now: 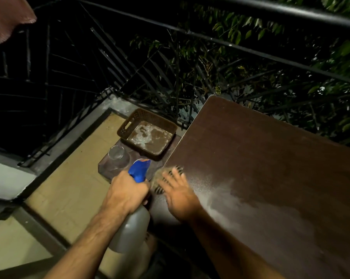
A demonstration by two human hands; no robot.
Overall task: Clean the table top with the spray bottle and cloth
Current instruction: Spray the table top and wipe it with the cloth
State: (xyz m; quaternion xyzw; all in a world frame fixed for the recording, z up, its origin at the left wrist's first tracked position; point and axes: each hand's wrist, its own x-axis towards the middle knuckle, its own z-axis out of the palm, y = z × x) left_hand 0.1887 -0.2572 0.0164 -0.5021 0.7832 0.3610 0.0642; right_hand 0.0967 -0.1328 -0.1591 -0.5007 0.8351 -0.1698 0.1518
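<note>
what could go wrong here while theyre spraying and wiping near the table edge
The right hand wipes with a cloth right at the table corner, so a wide stroke could slip off the edge. A glass and a basket sit just below on the low stand, where runoff or a knock from the spray bottle in the left hand might reach them. The light is dim, so wet patches could be missed.
</note>
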